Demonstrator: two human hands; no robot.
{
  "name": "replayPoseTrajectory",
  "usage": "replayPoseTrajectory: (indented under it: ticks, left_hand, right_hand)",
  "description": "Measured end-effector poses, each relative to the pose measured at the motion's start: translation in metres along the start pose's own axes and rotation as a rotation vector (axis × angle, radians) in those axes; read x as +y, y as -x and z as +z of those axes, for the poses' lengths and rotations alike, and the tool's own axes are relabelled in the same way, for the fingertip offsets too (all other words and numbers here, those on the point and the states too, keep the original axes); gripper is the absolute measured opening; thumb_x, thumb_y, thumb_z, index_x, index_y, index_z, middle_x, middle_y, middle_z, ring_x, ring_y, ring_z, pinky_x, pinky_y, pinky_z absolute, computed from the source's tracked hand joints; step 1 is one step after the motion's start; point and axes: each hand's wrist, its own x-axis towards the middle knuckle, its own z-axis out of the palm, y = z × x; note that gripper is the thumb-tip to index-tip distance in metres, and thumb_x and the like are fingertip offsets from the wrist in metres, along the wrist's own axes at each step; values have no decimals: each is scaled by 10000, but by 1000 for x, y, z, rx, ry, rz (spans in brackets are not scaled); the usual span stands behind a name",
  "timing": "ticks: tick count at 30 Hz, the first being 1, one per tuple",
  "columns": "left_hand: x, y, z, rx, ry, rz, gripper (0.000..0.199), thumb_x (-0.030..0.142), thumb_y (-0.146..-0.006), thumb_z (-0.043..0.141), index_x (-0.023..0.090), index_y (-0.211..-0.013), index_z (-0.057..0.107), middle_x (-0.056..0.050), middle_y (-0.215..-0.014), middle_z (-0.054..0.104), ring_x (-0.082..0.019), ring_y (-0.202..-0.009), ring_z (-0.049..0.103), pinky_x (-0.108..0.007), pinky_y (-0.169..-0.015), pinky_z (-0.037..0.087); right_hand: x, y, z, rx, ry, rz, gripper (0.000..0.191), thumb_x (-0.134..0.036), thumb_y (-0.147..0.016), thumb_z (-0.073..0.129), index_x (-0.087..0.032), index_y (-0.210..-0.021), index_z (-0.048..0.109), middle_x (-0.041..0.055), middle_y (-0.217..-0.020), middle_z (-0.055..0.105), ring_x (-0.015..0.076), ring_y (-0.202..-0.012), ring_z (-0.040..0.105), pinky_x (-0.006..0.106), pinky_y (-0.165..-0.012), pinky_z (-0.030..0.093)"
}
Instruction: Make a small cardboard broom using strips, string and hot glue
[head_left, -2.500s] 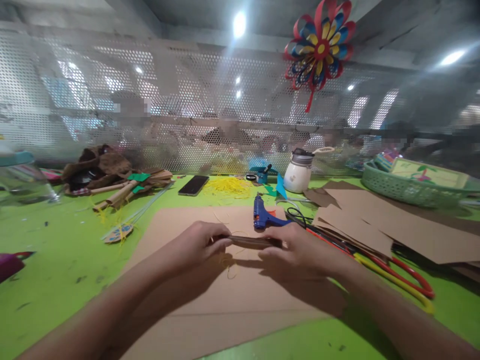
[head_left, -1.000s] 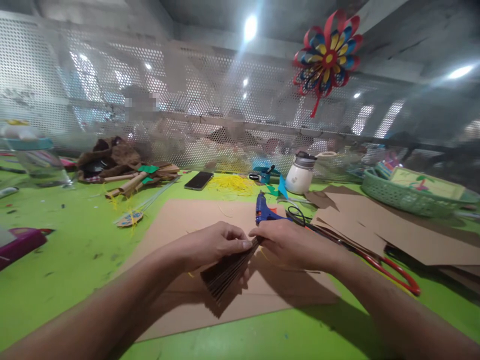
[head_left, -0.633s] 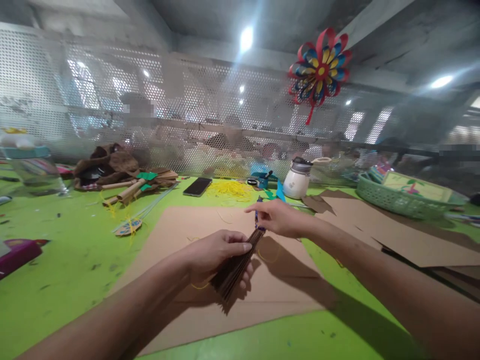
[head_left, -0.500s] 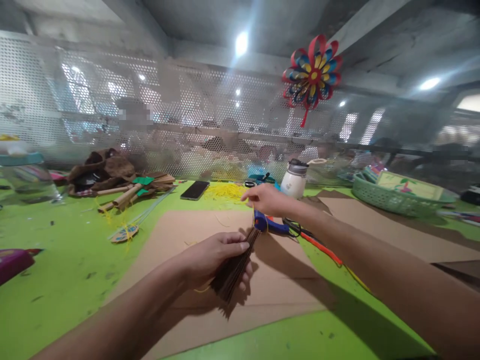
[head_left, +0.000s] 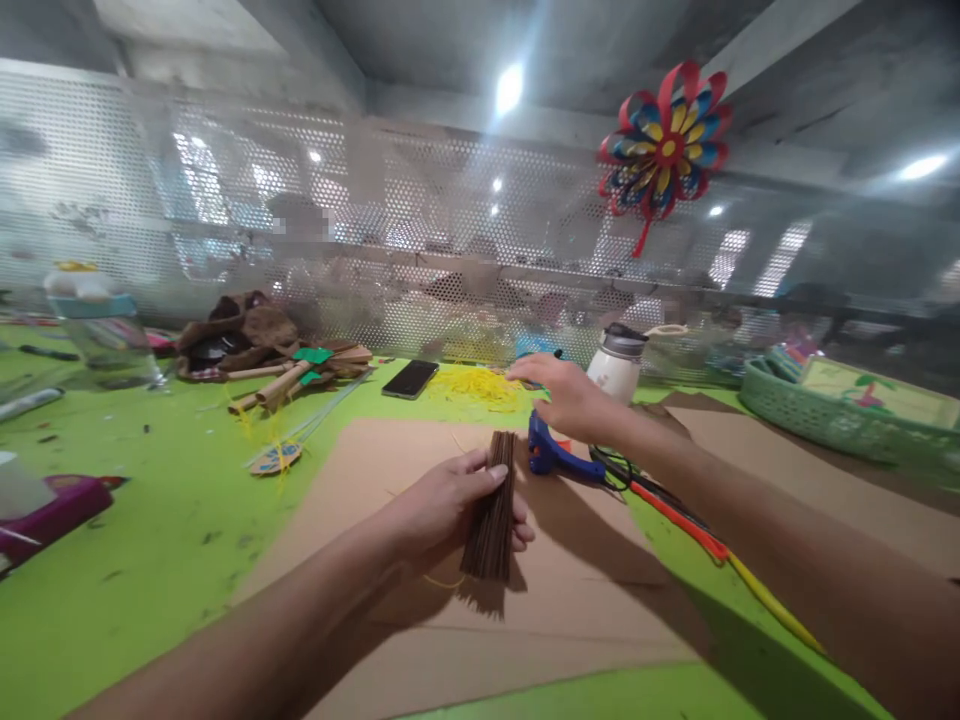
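My left hand (head_left: 457, 500) is closed around a bundle of thin dark brown strips (head_left: 491, 535), its thumb lying across the front and its fingertips showing on the right side. The bundle stands nearly upright over a cardboard sheet (head_left: 360, 620). My right hand (head_left: 566, 393) hovers near the pile of yellow shredded strips (head_left: 480, 388), fingers stretched forward and thumb apart, with nothing seen in it. Just below it lies a blue glue gun (head_left: 562, 460) with an orange trigger, on the cardboard's right edge.
A phone (head_left: 410, 379) lies behind the cardboard, and a white bottle (head_left: 615, 368) stands behind my right hand. Left are rolled cardboard tubes (head_left: 281, 385), a brown cloth bag (head_left: 247, 330) and a purple object (head_left: 64, 510). At right sits a green basket (head_left: 832, 420).
My left hand has turned the bundle more upright, away from the glue gun. My right hand has lifted off the bundle's top, and its thumb has spread. The view has shifted left.
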Motion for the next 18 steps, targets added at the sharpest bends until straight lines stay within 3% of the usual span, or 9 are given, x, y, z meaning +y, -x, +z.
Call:
replayPoseTrajectory:
  ticks: [2, 4, 7, 12, 18]
  left_hand:
    - [-3, -2, -1, 16, 17, 28, 158, 265, -899, 549, 188, -926, 414, -65, -747, 673, -199, -688, 686, -342, -687, 521]
    - [-6, -4, -2, 19, 22, 37, 148, 259, -901, 545, 184, -951, 428, -68, -761, 676, -204, -710, 691, -352, -707, 524]
    - [-9, -4, -1, -9, 9, 33, 158, 260, -906, 538, 172, -1009, 458, -75, -767, 677, -207, -720, 691, -359, -726, 521]
    - [-10, -2, 6, -88, -12, 7, 166, 267, -923, 515, 164, -1052, 493, -80, -774, 673, -210, -736, 685, -351, -731, 509]
    - [-10, 2, 13, -159, -22, -43, 172, 264, -933, 502, 172, -1079, 505, -74, -762, 660, -194, -714, 667, -334, -714, 505]
  right_hand:
    - [-12, 29, 0, 90, -31, 52, 387, 33, -735, 486, -107, -1039, 680, 147, -1106, 665, 239, -1068, 595, 405, -959, 450]
    - [-29, 55, 4, 101, -112, 117, 254, -84, -824, 502, -111, -1005, 678, 105, -917, 696, 199, -824, 646, 347, -767, 523]
    - [-51, 80, 13, 92, -461, 353, 177, -267, -867, 555, -152, -867, 689, 44, -773, 671, 170, -704, 608, 312, -665, 498]
    - [-60, 86, 27, 189, -874, 566, 343, -490, -852, 593, -159, -764, 610, 5, -696, 590, 135, -622, 553, 278, -586, 451]
    - [-61, 88, 29, 189, -995, 617, 420, -570, -807, 629, -168, -701, 575, -13, -638, 558, 114, -565, 509, 265, -550, 419]
